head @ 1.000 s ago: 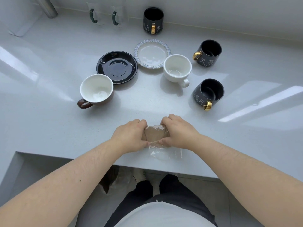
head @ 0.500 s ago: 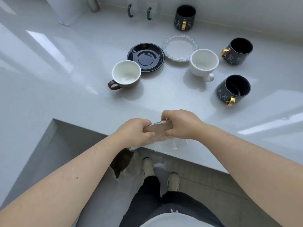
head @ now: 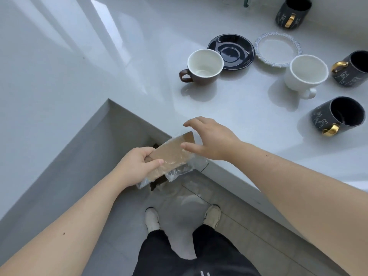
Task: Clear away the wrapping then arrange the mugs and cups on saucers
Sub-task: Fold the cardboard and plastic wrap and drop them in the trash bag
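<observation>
The white surface point(head: 99, 62) carries cups and two bare saucers at far right. Off its near edge, the left hand point(head: 135, 168) pinches the wrapping point(head: 173, 154) between thumb and fingers; the right hand point(head: 211, 140) hovers beside, fingers spread.

Soft, cool daylight is filling the scene evenly. Long pale streaks of glare are lying across the glossy white counter point(head: 79, 56) at upper left, and another bright band is showing at the right edge. Faint, diffuse shadows are falling toward the viewer from the brown cup point(head: 203, 66) and the white cup point(head: 304, 74), indicating light arriving from the far side. The black saucer point(head: 231, 50) is carrying small specular highlights. Wide-angle distortion is bending the counter edge and stretching the forearms at the lower corners. Slight softness is blurring the right hand point(head: 211, 140).
</observation>
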